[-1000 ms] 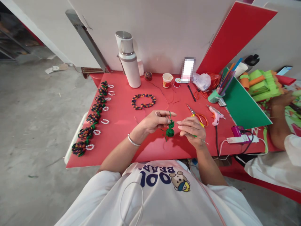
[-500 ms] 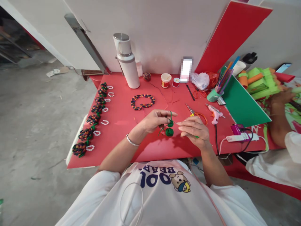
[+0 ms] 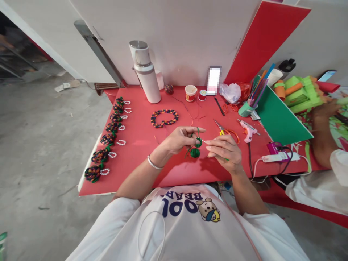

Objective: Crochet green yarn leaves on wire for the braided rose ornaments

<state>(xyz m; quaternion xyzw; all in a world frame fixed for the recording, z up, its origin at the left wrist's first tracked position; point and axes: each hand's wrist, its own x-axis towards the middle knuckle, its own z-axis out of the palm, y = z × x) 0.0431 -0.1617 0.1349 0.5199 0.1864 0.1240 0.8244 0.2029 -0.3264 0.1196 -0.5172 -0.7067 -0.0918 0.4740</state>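
My left hand (image 3: 179, 139) is pinched on a small green yarn piece (image 3: 195, 148) held just above the red table (image 3: 141, 145). A green strand loops over its forefinger. My right hand (image 3: 224, 152) is closed round a thin metal crochet hook with a green grip (image 3: 226, 158); the hook's tip reaches into the green yarn. A silver bangle sits on my left wrist.
Several rolled yarn flowers (image 3: 107, 138) with pearl loops line the table's left edge. A beaded ring (image 3: 165, 117), a white flask (image 3: 144, 72), scissors (image 3: 227, 131), a glue gun (image 3: 248, 130) and a power strip (image 3: 277, 157) lie about. Another person's arm (image 3: 320, 134) works at right.
My hands have stayed together on the green yarn; the right hand has drawn slightly in and the hook's long end no longer shows. The view drifted a little.
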